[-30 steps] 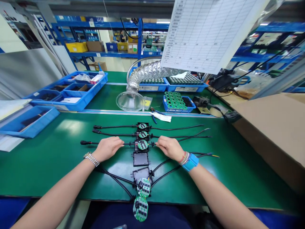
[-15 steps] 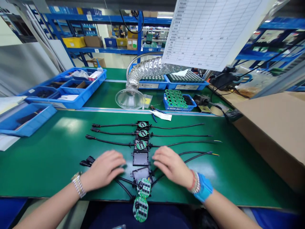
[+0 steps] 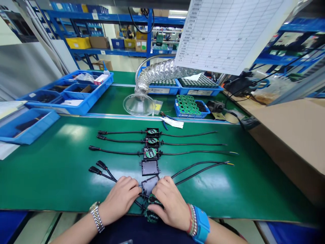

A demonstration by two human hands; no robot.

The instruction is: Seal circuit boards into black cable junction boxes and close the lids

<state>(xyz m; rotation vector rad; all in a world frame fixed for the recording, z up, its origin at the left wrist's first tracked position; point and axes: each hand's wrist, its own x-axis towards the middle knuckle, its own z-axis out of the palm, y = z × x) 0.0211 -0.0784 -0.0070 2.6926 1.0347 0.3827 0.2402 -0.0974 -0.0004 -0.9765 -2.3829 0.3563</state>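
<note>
My left hand is closed at the left of the tilted black case, its fingertips on a black cable. My right hand is curled over two round green circuit boards near the table's front edge, thumb and fingers around the upper board; the lower board is partly hidden under the thumb. Beyond lies another open black case with nothing in it. Further back, three cases with cables hold round boards, the nearest board among them.
A fume hose with a clear funnel hangs behind the row. Pliers and a white packet lie near the rail. Blue bins stand left, a small bin of green boards behind, a cardboard box right.
Both hands have come down and closer together, onto the front boards and cables. The two boards have shifted under my right hand, and the left cable ends have spread apart.
</note>
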